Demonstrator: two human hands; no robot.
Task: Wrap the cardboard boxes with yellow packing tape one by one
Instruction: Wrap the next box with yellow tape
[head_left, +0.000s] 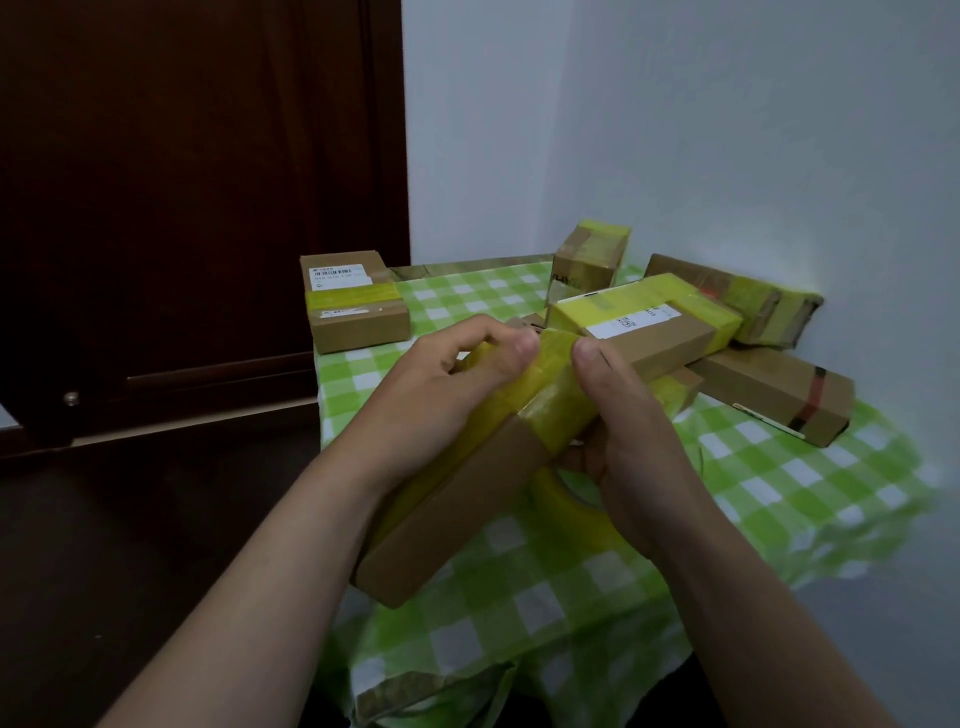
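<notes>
Bare left hand (441, 395), right hand (628, 431), each grip curled round brown cardboard box (457, 514), yellow-taped far end

L hand (447, 400) + R hand (626, 431) grip part-taped box (457, 514), tape roll (563, 501) beneath.

Boxes: at least six. Held box (457, 499), left box (358, 317), upright box (589, 260), labelled box (654, 332), rear box (763, 306), striped box (779, 397). Overlap prevents a firmer total. Tape roll (566, 501): one. Worktop (519, 603): one. Hands: two, left hand (447, 395) and right hand (634, 447).
</notes>
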